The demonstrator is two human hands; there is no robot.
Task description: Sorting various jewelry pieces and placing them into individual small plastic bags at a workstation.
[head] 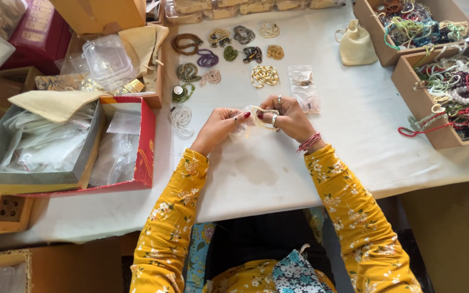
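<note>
Both hands meet above the white table (354, 125). My left hand (221, 127) pinches one side of a small clear plastic bag (246, 126). My right hand (286, 116), with rings and a red thread on the wrist, holds a pale beaded bracelet (266, 115) at the bag's mouth. The bracelet is partly hidden by my fingers. Just beyond my hands lie several coiled bead bracelets (265, 76) in brown, purple, green and gold, and a filled clear bag (303, 87).
A red box (146, 146) and a grey box (39, 173) of clear bags stand at the left. Two cardboard boxes (424, 108) of bracelets sit at the right. A cream cloth pouch (356, 46) lies at the back, plastic containers (107, 57) at back left.
</note>
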